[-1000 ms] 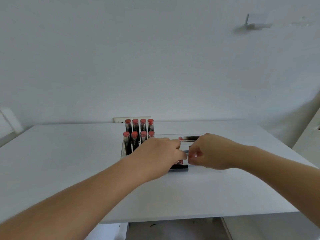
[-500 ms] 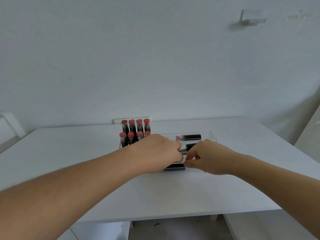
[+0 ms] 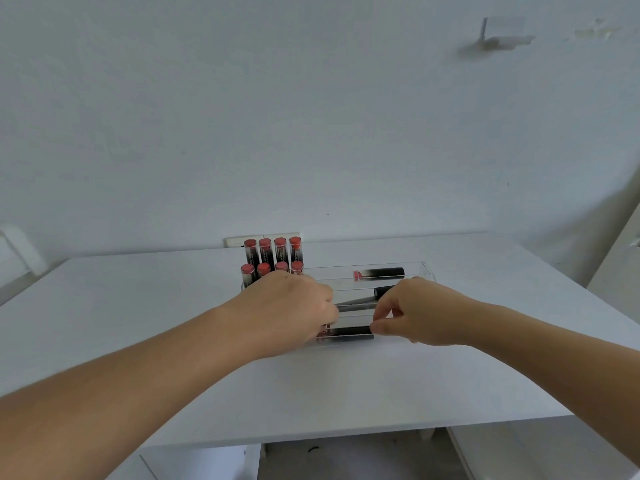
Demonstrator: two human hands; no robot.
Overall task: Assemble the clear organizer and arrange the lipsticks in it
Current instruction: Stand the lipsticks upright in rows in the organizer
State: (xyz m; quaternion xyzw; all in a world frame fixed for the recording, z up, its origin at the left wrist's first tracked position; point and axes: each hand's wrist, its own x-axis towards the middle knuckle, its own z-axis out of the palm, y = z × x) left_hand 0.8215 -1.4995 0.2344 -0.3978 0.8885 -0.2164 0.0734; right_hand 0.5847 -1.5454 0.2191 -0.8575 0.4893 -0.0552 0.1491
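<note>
The clear organizer (image 3: 424,268) sits mid-table near the wall. Several red-capped lipsticks (image 3: 273,252) stand upright in its left part. In its right part, black lipsticks lie sideways in rows: one at the back (image 3: 379,273), two in the middle (image 3: 356,306), one at the front (image 3: 349,331). My left hand (image 3: 287,310) covers the front lipstick's red end with its fingers curled on it. My right hand (image 3: 415,313) pinches that lipstick's black end with thumb and forefinger. Part of the organizer's left front is hidden under my left hand.
The white table (image 3: 138,323) reaches to a white wall with a socket strip (image 3: 239,241) behind the lipsticks. A white chair back (image 3: 17,251) shows at far left and white furniture (image 3: 620,271) at far right. The table's front edge is close below my forearms.
My hands have drawn slightly apart and come forward from the middle rows to the ends of the front lipstick. The view has shifted, so the back row shows more.
</note>
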